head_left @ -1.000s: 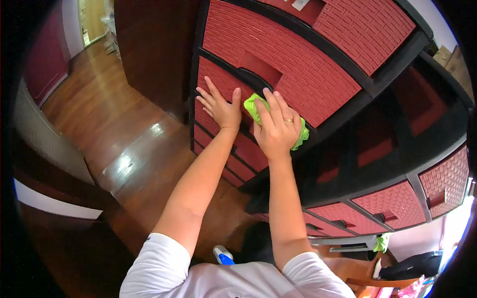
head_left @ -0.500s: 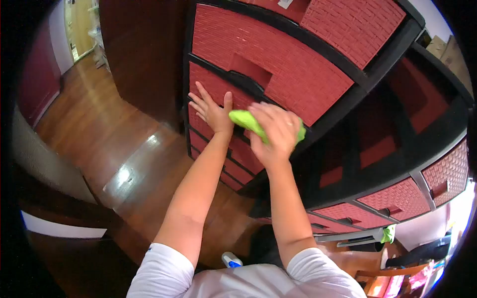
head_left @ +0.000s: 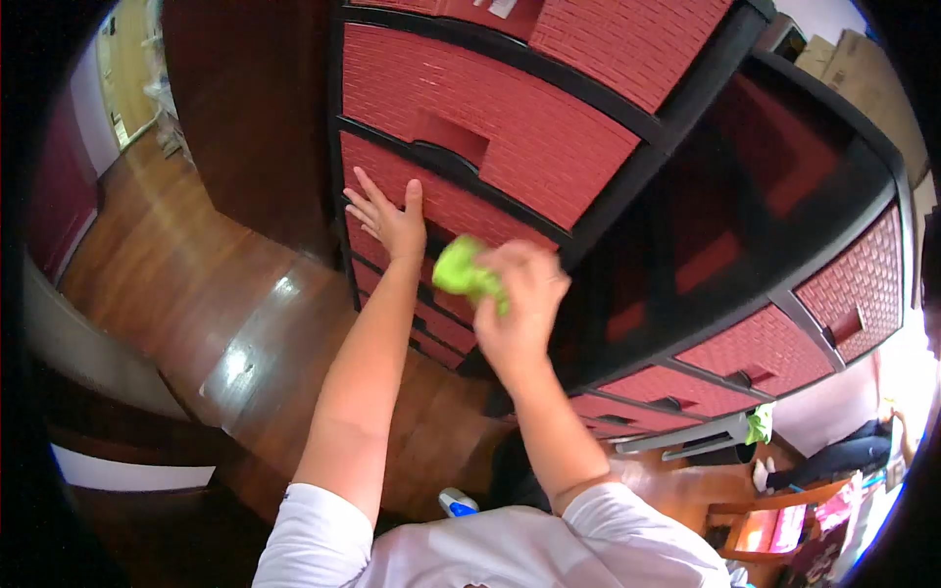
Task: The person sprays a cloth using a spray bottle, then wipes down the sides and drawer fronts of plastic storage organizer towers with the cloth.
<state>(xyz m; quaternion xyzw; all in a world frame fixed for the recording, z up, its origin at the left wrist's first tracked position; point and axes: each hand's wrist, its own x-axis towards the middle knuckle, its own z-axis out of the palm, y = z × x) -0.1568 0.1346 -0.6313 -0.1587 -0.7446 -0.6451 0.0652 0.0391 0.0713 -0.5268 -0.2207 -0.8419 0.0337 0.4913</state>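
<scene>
The cloth, bright lime green and crumpled, was near the centre of the frame. The right hand had its grip clenched on it, with a bunched end jutting out to the left of the fingers. Blur softened both, and the fingers hid part of the cloth. The left hand, its fingers fanned out, was at the red drawer unit, whose top was cut off by the frame's upper edge.

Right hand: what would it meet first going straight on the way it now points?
Past the green cloth it holds, the right hand would probably meet the red drawer front ahead; blur and unclear depth hide any gap.
</scene>
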